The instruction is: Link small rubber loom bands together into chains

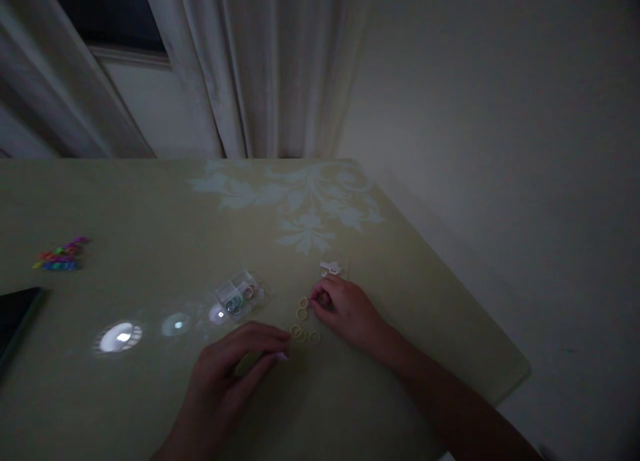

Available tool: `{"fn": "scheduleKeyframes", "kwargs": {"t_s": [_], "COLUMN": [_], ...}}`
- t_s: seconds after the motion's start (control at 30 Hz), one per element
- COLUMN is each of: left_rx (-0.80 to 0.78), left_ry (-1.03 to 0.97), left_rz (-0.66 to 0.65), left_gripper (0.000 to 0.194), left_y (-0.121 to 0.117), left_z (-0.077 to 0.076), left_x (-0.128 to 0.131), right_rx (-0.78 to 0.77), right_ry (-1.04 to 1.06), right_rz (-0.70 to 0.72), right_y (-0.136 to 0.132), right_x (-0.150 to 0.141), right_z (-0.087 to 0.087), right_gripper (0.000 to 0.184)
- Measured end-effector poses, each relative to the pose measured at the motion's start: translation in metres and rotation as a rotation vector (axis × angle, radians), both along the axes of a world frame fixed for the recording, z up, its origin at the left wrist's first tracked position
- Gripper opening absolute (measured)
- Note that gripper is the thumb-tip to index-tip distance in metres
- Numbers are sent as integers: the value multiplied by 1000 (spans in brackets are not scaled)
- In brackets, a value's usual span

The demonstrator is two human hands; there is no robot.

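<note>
Several small pale-yellow rings (301,314) lie on the table between my two hands. My right hand (345,308) is closed in a pinch just right of the upper rings; whatever its fingertips hold, if anything, is too small to make out. Beyond its knuckles is a small white piece (331,268). My left hand (233,368) is curled, thumb and fingertips close together beside the lower rings (299,334). A pale spot shows at the thumb tip, and I cannot tell whether it is a nail or a held piece.
A clear divided plastic box (239,293) with small rings inside stands beyond my left hand. A pile of bright coloured pieces (61,256) lies at far left, above a dark flat device (17,314). The table's right edge slants beside the wall; curtains (260,68) hang behind.
</note>
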State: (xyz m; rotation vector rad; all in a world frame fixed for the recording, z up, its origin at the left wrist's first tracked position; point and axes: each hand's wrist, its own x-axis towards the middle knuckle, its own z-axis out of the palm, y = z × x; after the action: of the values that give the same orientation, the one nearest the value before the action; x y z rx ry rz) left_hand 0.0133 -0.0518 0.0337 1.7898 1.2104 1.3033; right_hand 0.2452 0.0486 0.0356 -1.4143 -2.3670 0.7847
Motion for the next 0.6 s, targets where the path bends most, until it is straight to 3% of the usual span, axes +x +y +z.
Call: {"fn": "scheduleKeyframes", "kwargs": {"t_s": [0.27, 0.43, 0.53, 0.6], "left_rx": [-41, -29, -31, -35], "left_ry": [-64, -48, -65, -71], "left_rz": [27, 26, 6, -9], "left_gripper": [12, 11, 11, 13], "left_y": [2, 2, 1, 2], "left_z": [4, 3, 3, 3], "left_x": [1, -1, -1, 1], "right_rx": [49, 87, 123, 76], "right_ry": [-142, -148, -43, 125], "right_rz": [17, -75, -148, -106], "right_y": [-7, -3, -2, -7], "right_x": [0, 2, 2, -1], "right_z": [0, 4, 9, 12], "right_gripper": [3, 3, 5, 8]}}
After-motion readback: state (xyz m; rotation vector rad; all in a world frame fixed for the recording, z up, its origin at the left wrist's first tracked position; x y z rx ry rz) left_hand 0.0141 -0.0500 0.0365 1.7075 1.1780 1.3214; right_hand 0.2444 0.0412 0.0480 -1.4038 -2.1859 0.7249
